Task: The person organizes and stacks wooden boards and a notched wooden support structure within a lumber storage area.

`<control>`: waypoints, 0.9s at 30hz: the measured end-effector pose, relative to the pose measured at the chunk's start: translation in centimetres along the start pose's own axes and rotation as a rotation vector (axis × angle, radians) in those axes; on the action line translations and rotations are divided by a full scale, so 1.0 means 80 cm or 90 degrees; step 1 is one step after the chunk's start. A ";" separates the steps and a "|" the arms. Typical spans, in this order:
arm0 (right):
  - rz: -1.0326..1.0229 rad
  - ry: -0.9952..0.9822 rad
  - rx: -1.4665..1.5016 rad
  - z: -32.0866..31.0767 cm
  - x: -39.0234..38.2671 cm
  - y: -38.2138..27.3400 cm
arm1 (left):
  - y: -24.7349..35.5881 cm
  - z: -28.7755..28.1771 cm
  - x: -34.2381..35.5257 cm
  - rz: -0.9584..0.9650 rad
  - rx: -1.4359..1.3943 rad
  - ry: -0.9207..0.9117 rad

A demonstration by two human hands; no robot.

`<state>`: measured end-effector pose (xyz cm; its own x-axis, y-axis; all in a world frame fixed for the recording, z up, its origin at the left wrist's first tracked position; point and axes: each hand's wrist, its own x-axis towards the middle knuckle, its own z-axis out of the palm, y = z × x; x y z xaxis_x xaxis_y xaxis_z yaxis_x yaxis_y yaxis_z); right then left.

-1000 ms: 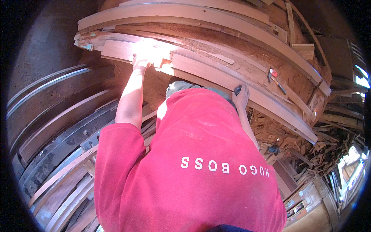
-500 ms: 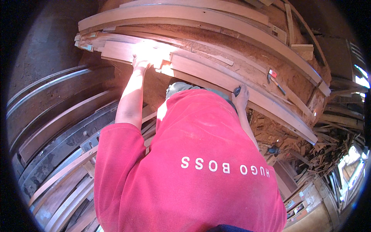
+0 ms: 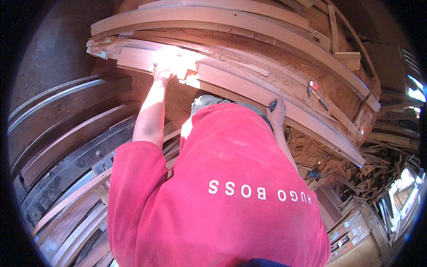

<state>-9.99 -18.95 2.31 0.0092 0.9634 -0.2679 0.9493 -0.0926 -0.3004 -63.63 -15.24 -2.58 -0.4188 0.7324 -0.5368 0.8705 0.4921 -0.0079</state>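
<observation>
Across the bench lies a long pale wooden board (image 3: 235,82), with a brightly sunlit stretch and a notched cutout toward the left. My left hand (image 3: 162,71) grips the board's near edge at that stretch, its fingers partly washed out by glare. Farther right, my right hand (image 3: 278,111) is closed on a small dark object (image 3: 272,105) at the same edge; I cannot make out what it is. Beyond the board, on the dusty bench (image 3: 293,66), lies a hammer (image 3: 324,102) with a dark handle, beside a small red item (image 3: 313,85).
Long curved timbers (image 3: 222,15) lie along the far side. Stacked planks and rails (image 3: 66,147) fill the left. Scrap offcuts (image 3: 369,178) are piled at the right, below the bench. My red shirt (image 3: 218,222) fills the lower middle.
</observation>
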 end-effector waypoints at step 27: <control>-0.019 -0.017 -0.006 0.006 0.004 0.002 | 0.008 -0.016 -0.011 0.050 -0.011 0.009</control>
<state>-10.01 -18.76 1.72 -0.0280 0.9588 -0.2828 0.9518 -0.0609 -0.3007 -63.04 -14.97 -1.03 -0.3528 0.7754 -0.5237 0.8962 0.4408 0.0489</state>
